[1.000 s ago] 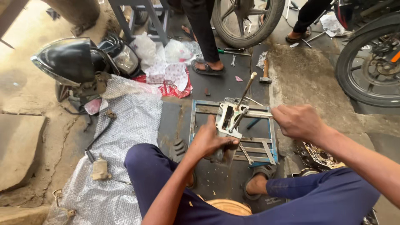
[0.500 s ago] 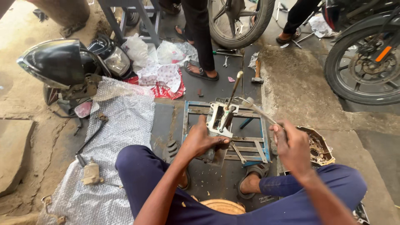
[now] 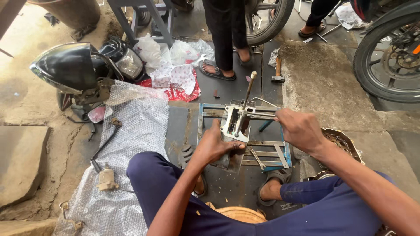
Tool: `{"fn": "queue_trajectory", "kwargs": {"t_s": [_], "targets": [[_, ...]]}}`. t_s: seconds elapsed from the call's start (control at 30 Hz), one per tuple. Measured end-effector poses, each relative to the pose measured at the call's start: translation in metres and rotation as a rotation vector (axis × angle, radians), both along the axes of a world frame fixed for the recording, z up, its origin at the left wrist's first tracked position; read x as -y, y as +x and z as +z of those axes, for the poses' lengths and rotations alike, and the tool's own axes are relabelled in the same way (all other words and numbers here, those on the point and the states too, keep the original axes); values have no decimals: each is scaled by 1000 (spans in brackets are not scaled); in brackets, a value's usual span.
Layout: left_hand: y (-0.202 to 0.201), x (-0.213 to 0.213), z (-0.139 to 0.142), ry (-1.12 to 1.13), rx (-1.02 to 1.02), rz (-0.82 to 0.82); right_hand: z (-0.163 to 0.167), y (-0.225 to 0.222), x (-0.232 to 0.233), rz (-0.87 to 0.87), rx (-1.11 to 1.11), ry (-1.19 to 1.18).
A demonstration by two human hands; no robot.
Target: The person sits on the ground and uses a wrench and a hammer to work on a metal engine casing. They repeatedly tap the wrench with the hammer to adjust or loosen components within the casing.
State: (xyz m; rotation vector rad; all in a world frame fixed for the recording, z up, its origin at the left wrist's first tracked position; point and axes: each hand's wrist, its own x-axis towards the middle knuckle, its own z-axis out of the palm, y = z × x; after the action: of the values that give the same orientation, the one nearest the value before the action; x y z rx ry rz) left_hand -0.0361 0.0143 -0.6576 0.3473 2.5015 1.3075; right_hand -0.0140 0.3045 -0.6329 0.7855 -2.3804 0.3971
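- Concrete floor (image 3: 323, 83): rough, grey, stained dark near the work area.
- Sheet of clear bubble wrap (image 3: 131, 144): dimpled plastic, spread flat on the floor, left of the person's knee.
- Black motorcycle headlight cowl (image 3: 70, 65): glossy, rounded, lying at the sheet's far end.
- Blue-painted rectangular steel frame (image 3: 205, 118): flat bars, chipped paint, on the floor between the person's feet.
- Pale grey cast-metal bracket (image 3: 234, 124): boxy, slotted, standing on the frame.
- Thin steel rod (image 3: 262, 116): horizontal, reaching into the bracket.
- Left hand (image 3: 216, 146): grip closed over the bracket's lower edge, pressing it down.
- Right hand (image 3: 299, 129): grip fisted round the rod's outer end, just right of the bracket.
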Motion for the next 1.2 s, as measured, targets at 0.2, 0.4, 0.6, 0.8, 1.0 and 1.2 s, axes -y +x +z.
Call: {"fn": "queue_trajectory", "kwargs": {"t_s": [0.2, 0.4, 0.6, 0.8, 1.0, 1.2], "targets": [[3, 0, 0, -20, 12, 8, -4, -5, -4, -23, 96, 36], [1, 0, -2, -17, -5, 12, -1, -11, -12, 18, 35, 98], [0, -1, -1, 27, -62, -1, 9, -12, -13, 33, 5, 114], [-1, 0, -4, -20, -16, -14, -1, -15, -17, 18, -20, -62], [-1, -1, -3, 65, -124, -47, -14, -17, -24, 1, 36, -48], [1, -1, 1, 90, -95, -30, -14, -21, -26, 32, -50, -45]]}}
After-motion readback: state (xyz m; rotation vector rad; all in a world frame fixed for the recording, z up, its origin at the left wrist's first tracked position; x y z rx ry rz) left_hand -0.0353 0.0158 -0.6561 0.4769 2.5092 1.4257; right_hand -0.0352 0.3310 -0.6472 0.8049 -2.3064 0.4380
